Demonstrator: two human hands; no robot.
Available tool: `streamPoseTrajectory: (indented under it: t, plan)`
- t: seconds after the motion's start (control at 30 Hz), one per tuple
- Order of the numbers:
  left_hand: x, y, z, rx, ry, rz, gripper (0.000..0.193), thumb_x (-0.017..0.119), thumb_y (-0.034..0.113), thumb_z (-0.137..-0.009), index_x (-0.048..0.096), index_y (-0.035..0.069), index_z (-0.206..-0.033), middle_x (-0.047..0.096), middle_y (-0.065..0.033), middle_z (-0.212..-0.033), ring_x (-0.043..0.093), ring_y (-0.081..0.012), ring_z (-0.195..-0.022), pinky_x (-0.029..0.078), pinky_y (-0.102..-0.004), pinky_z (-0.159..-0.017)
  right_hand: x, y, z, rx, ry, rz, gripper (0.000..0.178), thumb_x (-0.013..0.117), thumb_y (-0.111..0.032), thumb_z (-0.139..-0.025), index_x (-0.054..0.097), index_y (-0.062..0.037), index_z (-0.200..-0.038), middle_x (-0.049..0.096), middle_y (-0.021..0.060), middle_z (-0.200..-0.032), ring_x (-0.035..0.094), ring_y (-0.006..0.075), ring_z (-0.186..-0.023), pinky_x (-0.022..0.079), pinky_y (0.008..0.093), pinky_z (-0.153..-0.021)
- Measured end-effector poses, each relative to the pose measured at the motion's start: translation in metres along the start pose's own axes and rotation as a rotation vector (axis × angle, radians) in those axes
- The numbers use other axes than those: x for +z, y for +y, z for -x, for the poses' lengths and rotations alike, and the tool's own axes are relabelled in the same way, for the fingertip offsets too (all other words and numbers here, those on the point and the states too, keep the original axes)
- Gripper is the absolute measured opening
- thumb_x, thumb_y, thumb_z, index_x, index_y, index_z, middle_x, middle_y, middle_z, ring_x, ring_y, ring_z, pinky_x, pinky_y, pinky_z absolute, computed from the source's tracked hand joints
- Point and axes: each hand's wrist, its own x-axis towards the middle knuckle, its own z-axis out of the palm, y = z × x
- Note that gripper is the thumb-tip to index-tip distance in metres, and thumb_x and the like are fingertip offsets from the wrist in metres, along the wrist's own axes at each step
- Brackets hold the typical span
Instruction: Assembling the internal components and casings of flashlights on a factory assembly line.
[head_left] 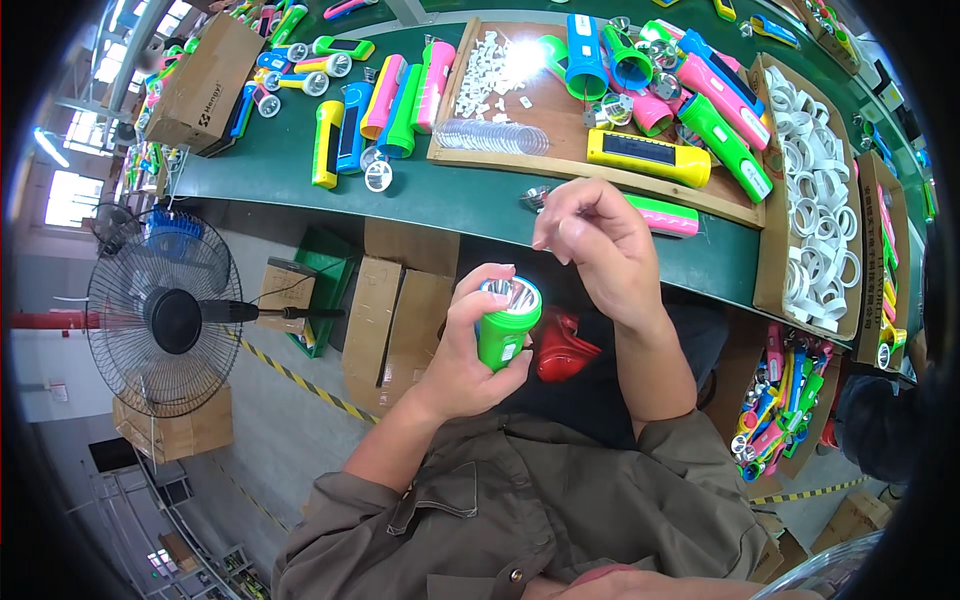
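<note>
My left hand (470,335) is wrapped round a green flashlight (505,338), its silvery reflector facing up and away from me. One finger lies over the reflector's rim. To the right and a little higher, my right hand (605,250) hangs in front of the bench edge, fingers curled toward the thumb. Whatever those fingertips may pinch is too small or hidden to make out. Just beyond this hand a loose reflector (535,198) and a pink flashlight (662,215) lie at the bench's near edge. A yellow flashlight (650,157) rests in the wooden tray behind them.
The wooden tray (590,172) also holds a row of clear discs (492,137), small white parts (490,80) and several flashlight bodies. White rings fill a cardboard box (765,240) at right. More flashlights (380,105) stand left of the tray. A fan (172,320) stands at left.
</note>
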Motion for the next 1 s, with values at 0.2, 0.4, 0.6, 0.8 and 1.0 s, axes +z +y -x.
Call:
streamPoseTrajectory:
  t: [0.2, 0.4, 0.6, 0.8, 1.0]
  plan:
    - [-0.002, 0.003, -0.004, 0.007, -0.017, -0.075, 0.081, 0.066, -0.016, -0.072, 0.027, 0.020, -0.133, 0.026, -0.0235, -0.144, 0.061, -0.0219, -0.092, 0.056, -0.0317, -0.071, 0.003, -0.010, -0.001, -0.014, -0.125, 0.084, 0.021, 0.058, -0.006, -0.096, 0.057, 0.0002, -0.116, 0.056, 0.0043, -0.102, 0.055, 0.0130, -0.091, 0.048, 0.0262, -0.077]
    - [-0.008, 0.009, -0.012, 0.062, 0.023, -0.145, 0.082, 0.067, -0.016, -0.070, 0.027, 0.019, -0.133, 0.026, -0.0229, -0.144, 0.061, -0.0226, -0.093, 0.057, -0.0313, -0.071, 0.004, -0.008, -0.001, 0.089, -0.090, -0.210, 0.028, 0.060, -0.004, -0.095, 0.057, 0.0031, -0.121, 0.064, 0.0105, -0.100, 0.063, 0.0180, -0.094, 0.053, 0.0304, -0.082]
    - [-0.007, 0.010, -0.014, 0.071, 0.015, -0.129, 0.083, 0.068, -0.015, -0.069, 0.027, 0.019, -0.133, 0.027, -0.0234, -0.143, 0.062, -0.0225, -0.093, 0.057, -0.0310, -0.070, 0.003, -0.008, 0.001, 0.058, 0.048, -0.132, 0.023, 0.059, -0.005, -0.096, 0.059, 0.0036, -0.117, 0.067, 0.0142, -0.106, 0.065, 0.0196, -0.100, 0.054, 0.0308, -0.085]
    - [-0.009, 0.007, -0.010, 0.061, 0.015, -0.126, 0.082, 0.068, -0.015, -0.069, 0.027, 0.018, -0.132, 0.027, -0.0234, -0.143, 0.062, -0.0226, -0.094, 0.057, -0.0316, -0.072, 0.008, -0.005, -0.001, -0.126, 0.142, 0.128, 0.018, 0.060, -0.007, -0.097, 0.062, 0.0036, -0.111, 0.067, 0.0109, -0.108, 0.065, 0.0164, -0.100, 0.053, 0.0308, -0.089]
    - [-0.010, 0.008, -0.008, 0.035, 0.025, -0.137, 0.081, 0.067, -0.016, -0.069, 0.028, 0.018, -0.132, 0.028, -0.0230, -0.143, 0.061, -0.0224, -0.095, 0.057, -0.0318, -0.072, 0.011, -0.002, 0.000, -0.138, 0.130, 0.163, 0.017, 0.059, -0.005, -0.097, 0.062, 0.0043, -0.111, 0.067, 0.0107, -0.107, 0.064, 0.0157, -0.099, 0.052, 0.0305, -0.090]
